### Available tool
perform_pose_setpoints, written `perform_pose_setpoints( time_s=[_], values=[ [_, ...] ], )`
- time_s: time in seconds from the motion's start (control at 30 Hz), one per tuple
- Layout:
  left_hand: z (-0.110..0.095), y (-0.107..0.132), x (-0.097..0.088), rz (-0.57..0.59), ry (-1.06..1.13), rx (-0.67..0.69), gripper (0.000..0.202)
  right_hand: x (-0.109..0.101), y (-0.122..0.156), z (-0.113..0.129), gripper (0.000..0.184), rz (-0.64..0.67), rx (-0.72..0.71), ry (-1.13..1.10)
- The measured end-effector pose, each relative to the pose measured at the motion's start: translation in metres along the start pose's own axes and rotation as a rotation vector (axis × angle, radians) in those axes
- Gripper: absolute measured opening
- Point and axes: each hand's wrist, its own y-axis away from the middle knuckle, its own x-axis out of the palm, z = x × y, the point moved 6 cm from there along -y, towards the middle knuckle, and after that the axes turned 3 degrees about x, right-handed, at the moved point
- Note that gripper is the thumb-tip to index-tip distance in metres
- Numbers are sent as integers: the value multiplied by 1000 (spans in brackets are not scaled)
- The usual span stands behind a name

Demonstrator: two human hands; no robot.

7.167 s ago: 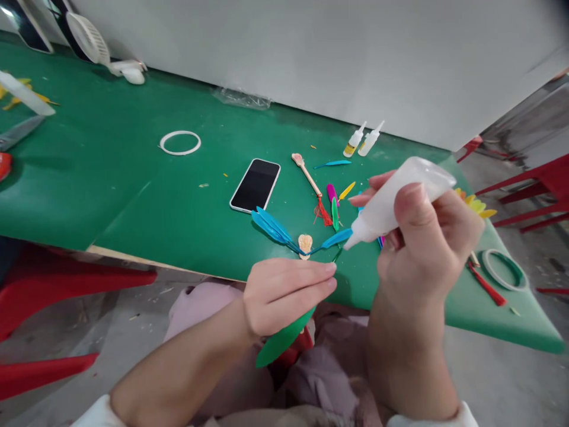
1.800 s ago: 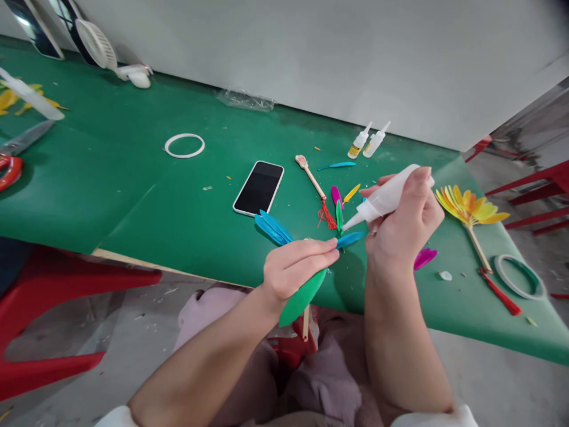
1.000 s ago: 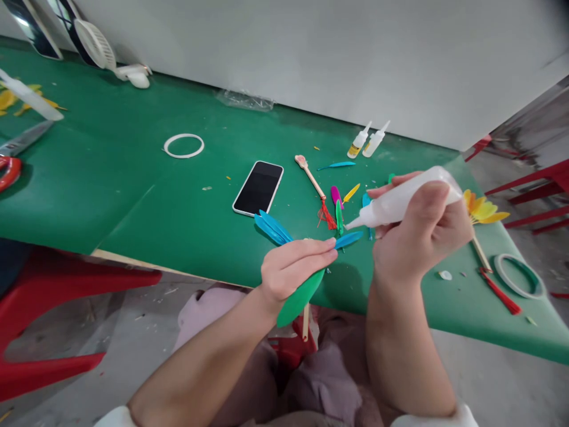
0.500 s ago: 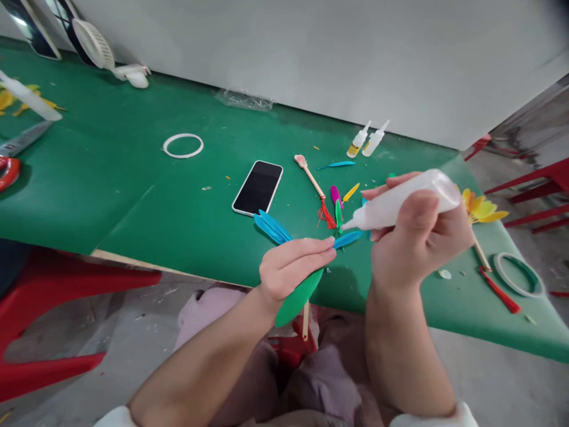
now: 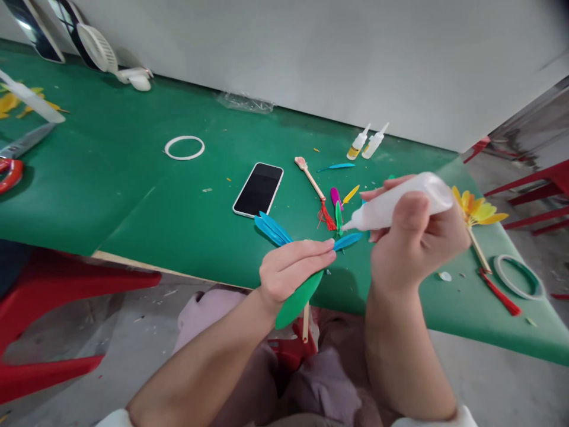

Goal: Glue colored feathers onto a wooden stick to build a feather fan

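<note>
My left hand is closed on a fan with a rounded green face and a wooden handle that points down over my lap. Blue feathers stick out past the hand's far side. Another blue feather shows at its fingertips; whether it is pinched or fixed to the fan, I cannot tell. Wrapped in my right hand is a white squeeze glue bottle, tilted so its nozzle points down to the left, just above that feather. Loose green, magenta and yellow feathers lie beyond.
On the green table are a phone, a tasselled stick, two small bottles and a white ring. A yellow feather fan and tape roll lie right, scissors far left.
The bottle and my right hand have shifted very slightly left, the bottle a touch lower. My left hand keeps the same hold on the fan.
</note>
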Motion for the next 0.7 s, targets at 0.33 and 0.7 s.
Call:
perform_pose_setpoints(
  time_s=[0.33, 0.7],
  values=[
    [0, 0, 0, -27, 12, 15, 22, 4, 1, -5, 32, 59, 67, -36],
    [2, 2, 0, 12, -18, -7, 23, -1, 2, 6, 35, 50, 17, -32]
  ],
)
